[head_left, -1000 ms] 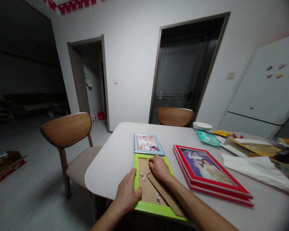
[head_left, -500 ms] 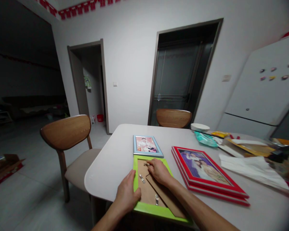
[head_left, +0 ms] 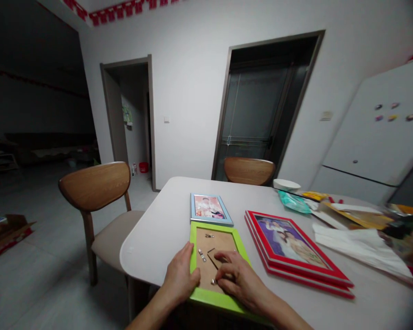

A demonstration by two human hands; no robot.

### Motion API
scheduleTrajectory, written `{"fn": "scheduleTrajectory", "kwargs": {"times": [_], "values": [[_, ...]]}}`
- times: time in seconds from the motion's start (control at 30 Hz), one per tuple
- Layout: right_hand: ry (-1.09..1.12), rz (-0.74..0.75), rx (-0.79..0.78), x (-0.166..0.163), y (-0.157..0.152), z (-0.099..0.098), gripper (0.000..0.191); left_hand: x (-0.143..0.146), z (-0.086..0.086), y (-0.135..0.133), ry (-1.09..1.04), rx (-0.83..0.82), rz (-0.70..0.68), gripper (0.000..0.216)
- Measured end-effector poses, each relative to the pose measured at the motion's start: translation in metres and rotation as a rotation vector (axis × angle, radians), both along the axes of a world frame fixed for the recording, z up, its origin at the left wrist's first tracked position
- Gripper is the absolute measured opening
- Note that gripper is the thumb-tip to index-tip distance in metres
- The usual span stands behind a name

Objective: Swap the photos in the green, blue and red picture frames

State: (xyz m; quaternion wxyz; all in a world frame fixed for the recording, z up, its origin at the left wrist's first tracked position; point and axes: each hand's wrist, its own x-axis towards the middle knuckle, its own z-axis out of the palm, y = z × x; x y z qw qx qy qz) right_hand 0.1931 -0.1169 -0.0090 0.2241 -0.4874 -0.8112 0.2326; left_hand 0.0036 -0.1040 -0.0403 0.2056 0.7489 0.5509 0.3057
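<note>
Green picture frame (head_left: 193,247): laid face down at the near edge of the worktop (head_left: 158,229), brown backing board (head_left: 220,243) uppermost. The long axis runs away from the person, the near end skewed slightly right.

Left hand (head_left: 181,275): laid flat on the frame's left rail, fingers released and spread, nothing gripped.

Right hand (head_left: 241,280): set on the lower part of the backing board, fingers curled, the tips brought to a small metal clip (head_left: 213,281) just left of them. Whether the clip is pinched or only touched cannot be told. This hand is the nearer to the clip.

Two more clips are noted on the board: one by the left rail (head_left: 201,255), one near the far rail (head_left: 209,235), both beyond the hands.

Blue picture frame (head_left: 209,208): face up, just beyond the green one.

Stack of red picture frames (head_left: 296,247): face up, to the right, apart from it.

White paper (head_left: 358,243) and a teal packet (head_left: 293,201) are recorded further right; a wooden chair (head_left: 96,183) stands at the left.
</note>
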Motion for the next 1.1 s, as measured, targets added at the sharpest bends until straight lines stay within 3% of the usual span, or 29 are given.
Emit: {"fn": "scheduleTrajectory", "kwargs": {"times": [0.1, 0.23, 0.53, 0.6, 0.8, 0.93, 1.1], "values": [[0.004, -0.047, 0.009, 0.0, -0.001, 0.001, 0.018, 0.0, -0.001, 0.0, 0.015, 0.003, 0.003, 0.062], [-0.051, -0.182, 0.042, 0.002, -0.002, 0.004, 0.039, 0.0, -0.001, -0.001, 0.015, -0.004, 0.009, 0.061], [-0.051, -0.263, 0.105, -0.004, 0.004, 0.009, 0.036, 0.002, 0.003, -0.003, -0.065, -0.01, 0.03, 0.059], [-0.048, -0.271, 0.133, -0.005, 0.005, 0.013, 0.034, 0.003, 0.005, -0.002, -0.14, -0.024, 0.04, 0.054], [0.021, -0.206, 0.226, -0.022, 0.001, 0.029, 0.029, 0.004, 0.019, 0.006, -0.634, -0.123, 0.019, 0.022], [0.064, -0.206, 0.227, -0.015, 0.002, 0.032, 0.031, -0.019, 0.021, 0.014, -0.721, -0.189, 0.086, 0.026], [-0.157, -0.388, 0.188, 0.024, 0.012, 0.008, 0.04, -0.068, 0.018, 0.016, -0.762, -0.259, 0.17, 0.028]]}}
